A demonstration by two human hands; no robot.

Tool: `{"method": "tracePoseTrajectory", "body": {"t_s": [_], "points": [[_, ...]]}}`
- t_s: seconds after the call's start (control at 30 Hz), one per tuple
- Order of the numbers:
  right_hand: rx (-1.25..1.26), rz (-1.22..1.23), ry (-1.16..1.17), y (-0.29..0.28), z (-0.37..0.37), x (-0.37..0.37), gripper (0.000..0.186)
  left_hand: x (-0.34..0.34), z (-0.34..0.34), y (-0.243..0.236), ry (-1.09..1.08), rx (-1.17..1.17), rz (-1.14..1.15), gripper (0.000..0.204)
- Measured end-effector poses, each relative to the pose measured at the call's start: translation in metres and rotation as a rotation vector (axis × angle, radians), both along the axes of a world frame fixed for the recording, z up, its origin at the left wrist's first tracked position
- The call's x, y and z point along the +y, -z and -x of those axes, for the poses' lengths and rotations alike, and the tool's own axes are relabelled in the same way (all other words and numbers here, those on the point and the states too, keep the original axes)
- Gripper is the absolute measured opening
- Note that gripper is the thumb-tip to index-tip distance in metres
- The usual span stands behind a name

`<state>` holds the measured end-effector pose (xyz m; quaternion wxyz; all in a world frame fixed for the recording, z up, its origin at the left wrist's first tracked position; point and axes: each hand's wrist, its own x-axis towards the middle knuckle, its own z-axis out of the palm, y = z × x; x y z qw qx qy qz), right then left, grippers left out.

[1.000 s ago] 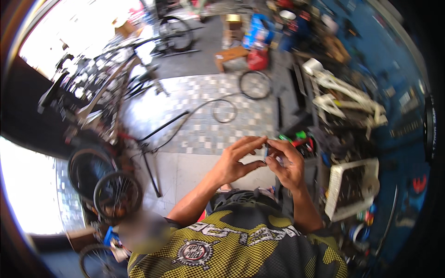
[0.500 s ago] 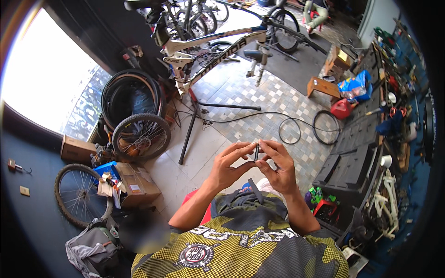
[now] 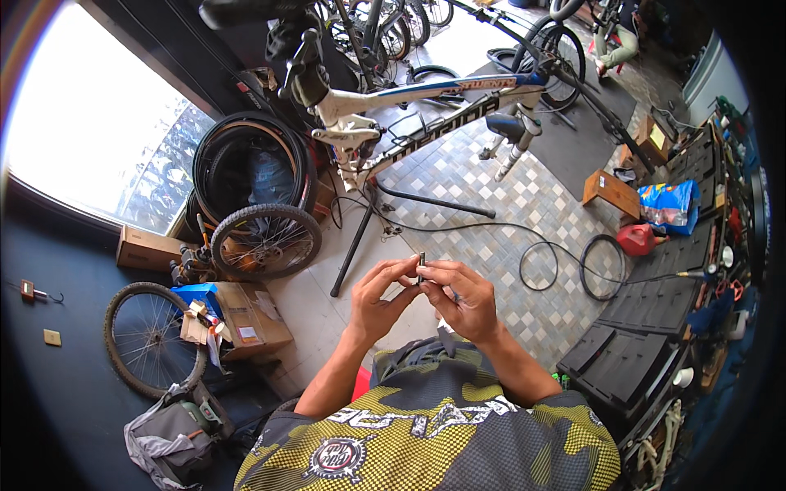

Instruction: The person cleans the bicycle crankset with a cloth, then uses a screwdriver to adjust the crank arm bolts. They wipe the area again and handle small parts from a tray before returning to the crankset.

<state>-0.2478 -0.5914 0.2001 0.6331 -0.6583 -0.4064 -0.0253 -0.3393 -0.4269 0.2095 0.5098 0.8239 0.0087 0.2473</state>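
A small, thin metal pin-like piece (image 3: 421,266) stands upright between my two hands, in front of my chest. Its exact kind is too small to make out. My left hand (image 3: 377,296) pinches it from the left with thumb and fingertips. From the right, my right hand (image 3: 465,299) meets it with fingertips and thumb as well. Both sets of fingertips nearly touch each other and cover parts of the piece. Beyond my hands, a white, black and blue bicycle frame (image 3: 393,97) without wheels hangs above the floor on a dark stand (image 3: 354,250).
Tyres (image 3: 210,159) and a bicycle wheel (image 3: 266,243) lean at the left, near a cardboard box (image 3: 255,321). A black hose (image 3: 458,227) loops over the tiled floor. Black drawers (image 3: 610,364) line the right, with a red jug (image 3: 636,239) alongside. Someone sits far back (image 3: 620,47).
The view has swung, so the room appears shifted rightward. My hands sit a little further left in the picture and closer together, still holding the small metal piece.
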Motion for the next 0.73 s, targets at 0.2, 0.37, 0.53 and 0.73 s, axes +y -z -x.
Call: {"method": "tracePoseTrajectory", "body": {"t_s": [0.2,0.37,0.53,0.73], "points": [[0.276,0.056,-0.145,0.007,-0.074,0.042,0.023,0.041,-0.069,-0.011,-0.145,0.035,-0.140,0.023],[0.567,-0.119,-0.281,0.021,-0.110,0.074,0.021,0.055,-0.105,-0.015,-0.213,0.049,-0.131,0.022],[0.723,-0.180,-0.159,0.047,-0.135,0.101,0.018,0.068,-0.137,-0.006,-0.172,0.123,-0.135,0.030],[0.689,-0.047,0.024,0.087,-0.177,0.138,0.019,0.159,-0.146,0.016,0.075,0.756,-0.240,0.041]]}}
